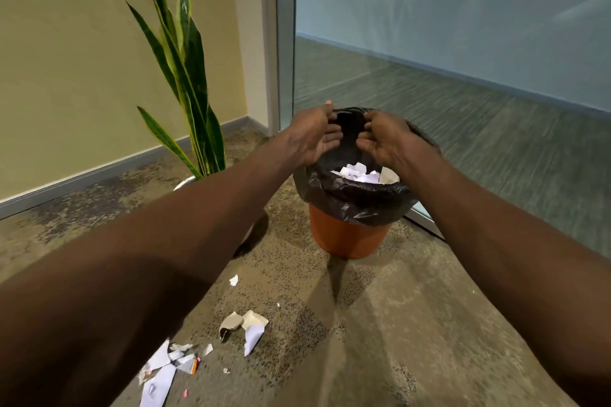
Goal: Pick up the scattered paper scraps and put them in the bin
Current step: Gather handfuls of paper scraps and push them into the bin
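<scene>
The bin [347, 238] is terracotta orange, lined with a glossy black bag [350, 196]. The paper scraps [358, 174] inside it are white and pale lilac. The scraps on the floor [251, 334] are white and beige, one with an orange edge. The carpet [380, 324] is speckled brown-grey. The plant [188, 76] has dark green leaves edged in yellow. The wall [82, 59] is cream with a grey skirting.

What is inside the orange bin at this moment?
A black liner lines the orange bin. White paper scraps lie in it. Both hands hover over the opening and cover its far part; anything below the scraps is hidden.
</scene>
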